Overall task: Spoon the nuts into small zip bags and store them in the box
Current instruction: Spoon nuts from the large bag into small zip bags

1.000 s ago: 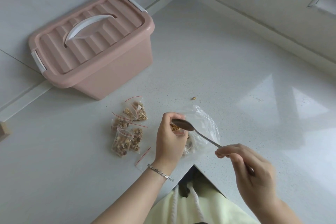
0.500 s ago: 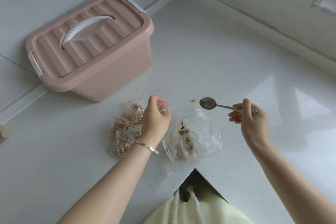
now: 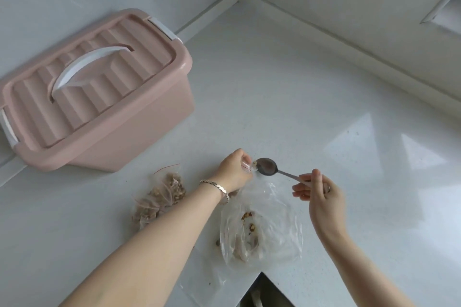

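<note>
Pinching small zip bag (image 3: pixel 245 166) in left hand (image 3: pixel 233 172), gripping spoon (image 3: pixel 267 166) in right hand (image 3: pixel 321 193), mid-frame; could scatter nuts (image 3: pixel 247 215) past narrow mouth if misaligned.

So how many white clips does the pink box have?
2. One clip sits at the pink box's far end by the wall, the other clip at its left end. More may be hidden behind.

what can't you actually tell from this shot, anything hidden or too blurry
All in the head view.
The pink box: its shut lid hides the inside.
The small zip bag: mostly behind the left hand, fill unknown.
The spoon in the right hand: bowl too blurred to tell whether it holds nuts.
The filled bags: overlapping and blurred, count unclear.
</note>
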